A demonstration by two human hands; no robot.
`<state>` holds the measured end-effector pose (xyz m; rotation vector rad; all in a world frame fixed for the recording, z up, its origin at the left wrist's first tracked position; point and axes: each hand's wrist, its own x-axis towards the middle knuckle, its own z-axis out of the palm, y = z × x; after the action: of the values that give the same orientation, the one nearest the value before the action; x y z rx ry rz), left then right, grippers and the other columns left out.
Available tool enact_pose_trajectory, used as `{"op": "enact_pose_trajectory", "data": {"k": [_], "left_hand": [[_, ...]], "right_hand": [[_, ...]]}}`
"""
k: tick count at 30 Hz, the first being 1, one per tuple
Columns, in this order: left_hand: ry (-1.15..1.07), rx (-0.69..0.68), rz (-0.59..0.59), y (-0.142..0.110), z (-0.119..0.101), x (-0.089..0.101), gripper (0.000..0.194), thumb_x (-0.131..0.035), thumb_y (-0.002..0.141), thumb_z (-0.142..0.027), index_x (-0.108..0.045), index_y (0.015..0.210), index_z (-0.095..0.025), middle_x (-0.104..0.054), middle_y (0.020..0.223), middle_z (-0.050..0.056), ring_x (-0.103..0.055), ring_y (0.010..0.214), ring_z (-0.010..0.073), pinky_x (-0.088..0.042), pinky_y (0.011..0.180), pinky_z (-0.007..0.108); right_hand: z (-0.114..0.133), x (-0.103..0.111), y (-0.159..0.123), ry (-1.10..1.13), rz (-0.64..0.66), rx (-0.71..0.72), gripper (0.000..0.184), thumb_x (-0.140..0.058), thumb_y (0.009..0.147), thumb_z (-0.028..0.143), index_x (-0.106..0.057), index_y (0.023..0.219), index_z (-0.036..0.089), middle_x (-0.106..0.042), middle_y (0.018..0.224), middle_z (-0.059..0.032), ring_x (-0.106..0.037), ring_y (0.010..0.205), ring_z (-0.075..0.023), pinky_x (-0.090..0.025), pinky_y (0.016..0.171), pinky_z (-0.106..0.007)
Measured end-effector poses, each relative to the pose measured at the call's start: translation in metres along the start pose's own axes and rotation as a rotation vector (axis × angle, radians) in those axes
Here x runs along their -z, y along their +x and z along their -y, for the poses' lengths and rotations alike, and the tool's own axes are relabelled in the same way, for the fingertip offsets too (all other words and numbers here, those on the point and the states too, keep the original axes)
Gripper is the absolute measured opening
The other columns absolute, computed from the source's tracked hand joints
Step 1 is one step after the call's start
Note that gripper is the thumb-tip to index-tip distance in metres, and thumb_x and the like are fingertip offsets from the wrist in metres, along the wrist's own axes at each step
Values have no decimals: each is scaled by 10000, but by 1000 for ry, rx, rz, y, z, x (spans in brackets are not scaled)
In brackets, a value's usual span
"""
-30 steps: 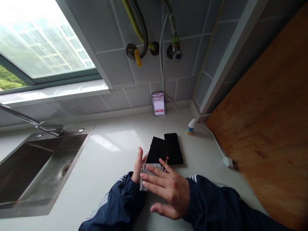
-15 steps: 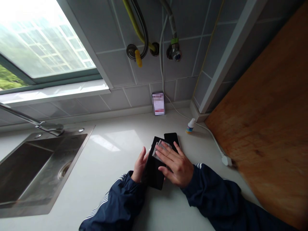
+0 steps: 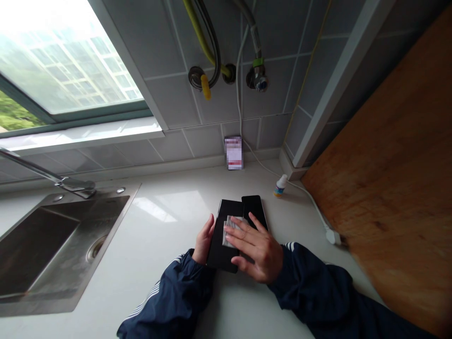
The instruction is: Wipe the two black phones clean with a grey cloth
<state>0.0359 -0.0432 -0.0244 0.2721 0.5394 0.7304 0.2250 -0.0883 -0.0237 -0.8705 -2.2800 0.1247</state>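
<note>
My left hand (image 3: 204, 240) grips the left edge of a flat black tablet (image 3: 221, 256), thumb up along its side and the other fingers mostly hidden. Over the tablet's face lies a folded light-grey cloth (image 3: 228, 238). The fingers of my right hand (image 3: 259, 247) are stretched across the cloth and press it against the surface. Just beyond, a black phone (image 3: 254, 208) rests on the counter, partly covered by the tablet and my right hand.
A small white-capped bottle (image 3: 280, 185) stands to the right. A white cable (image 3: 310, 195) runs to a plug (image 3: 333, 236) by the wooden panel (image 3: 384, 188). A blurred-out card-like object (image 3: 234, 153) leans on the wall. The steel sink (image 3: 67, 263) is at left.
The tablet has tipped flatter, showing more of its face. My right hand and the cloth have shifted slightly toward me. My left hand keeps its grip.
</note>
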Motion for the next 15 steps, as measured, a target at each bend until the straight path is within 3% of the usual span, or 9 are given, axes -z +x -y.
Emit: {"op": "enact_pose_trajectory", "data": {"k": [4,8,15], "left_hand": [[-3,25,8,1,0,5,663,-402,990,-528,-508,1411,-27,-728,1088,199,-724,948,291,-532,914,394],[-10,-8,13,1,1,9,660,-455,971,-542,-585,1319,4,-744,1046,193,-727,954,281,-526,928,352],[-19,36,-16,3,2,6,606,-445,987,-502,-535,1418,-85,-746,1069,138,-719,962,265,-519,949,367]], "right_hand": [[11,-3,0,87,-136,96,426,-445,990,440,-639,1218,137,-687,1285,-122,-484,1391,-264,-156,1227,-592],[18,-2,1,138,-167,125,408,-439,982,437,-662,1160,146,-725,1210,-108,-549,1332,-258,-171,1232,-572],[5,5,2,24,-141,34,407,-396,1021,387,-609,1279,155,-643,1356,-107,-453,1414,-267,-199,1223,-586]]}}
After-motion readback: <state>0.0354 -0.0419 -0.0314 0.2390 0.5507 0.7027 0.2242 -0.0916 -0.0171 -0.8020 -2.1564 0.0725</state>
